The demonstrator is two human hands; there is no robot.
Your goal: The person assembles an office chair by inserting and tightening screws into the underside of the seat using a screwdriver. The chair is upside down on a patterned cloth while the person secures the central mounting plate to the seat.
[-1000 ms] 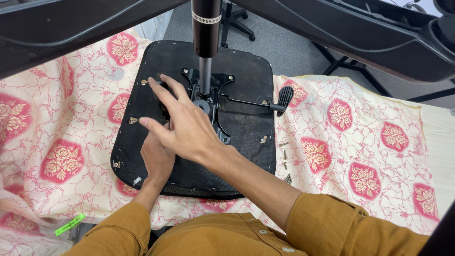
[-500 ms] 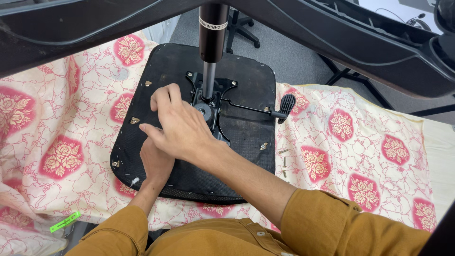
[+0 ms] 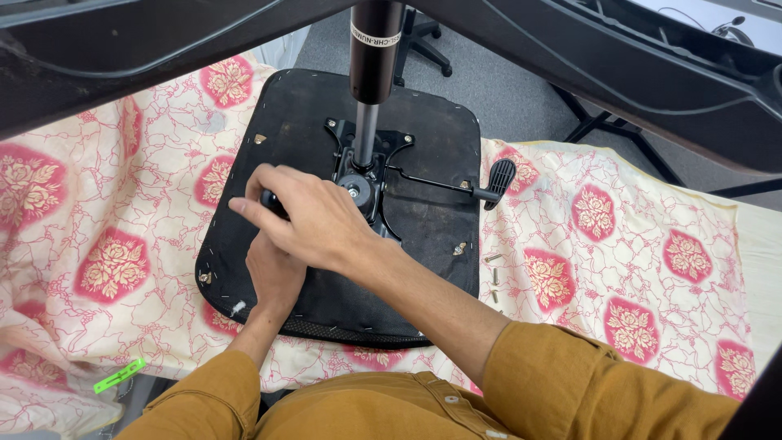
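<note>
- Centrally, an upturned black chair seat (image 3: 423, 163) lies on a floral cloth (image 3: 98, 220).
- Right hand (image 3: 314, 220) curls around a dark knob (image 3: 271, 200), at nine o'clock from the gas cylinder (image 3: 372, 73).
- Left hand (image 3: 273, 273) sits beneath it; its grip is hidden.
- Loose screws (image 3: 493, 273) lie at four o'clock.

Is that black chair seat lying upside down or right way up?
Upside down: the black chair seat shows its metal mechanism plate and gas cylinder pointing upward.

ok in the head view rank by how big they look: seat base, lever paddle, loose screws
1. seat base, by far the largest.
2. lever paddle, small next to it.
3. loose screws, each tinier than the paddle.
</note>
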